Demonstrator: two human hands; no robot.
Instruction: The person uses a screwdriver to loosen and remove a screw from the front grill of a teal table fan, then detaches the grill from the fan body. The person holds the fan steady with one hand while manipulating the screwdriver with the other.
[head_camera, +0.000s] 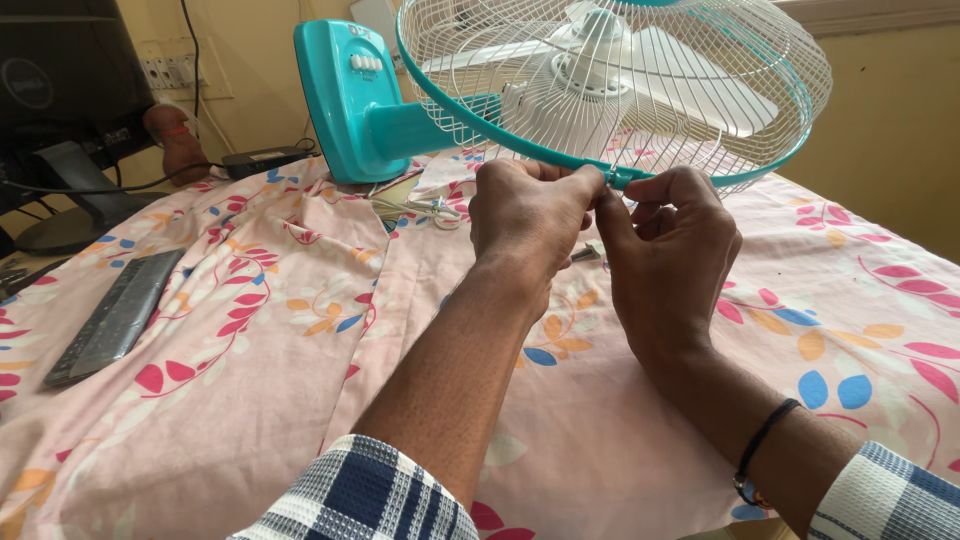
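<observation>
The table fan lies tipped on its side on the counter, which is covered by a pink floral cloth. The landmark is the teal rim band that runs round the white wire guard.

Left hand: just below the lowest point of the rim band, grip closed, fingertips pinched on the band's clip.
Right hand: directly beside the left hand, under the same point of the band, thumb and forefinger pinched on the clip from the other side.

Step in hand, as judged: working the clip at the band joint. Whether it is being fastened or released cannot be told.

The next move calls for a steady pinch from both sides and a still guard. The teal fan base lies left of the band; a keyboard lies farther left.
</observation>
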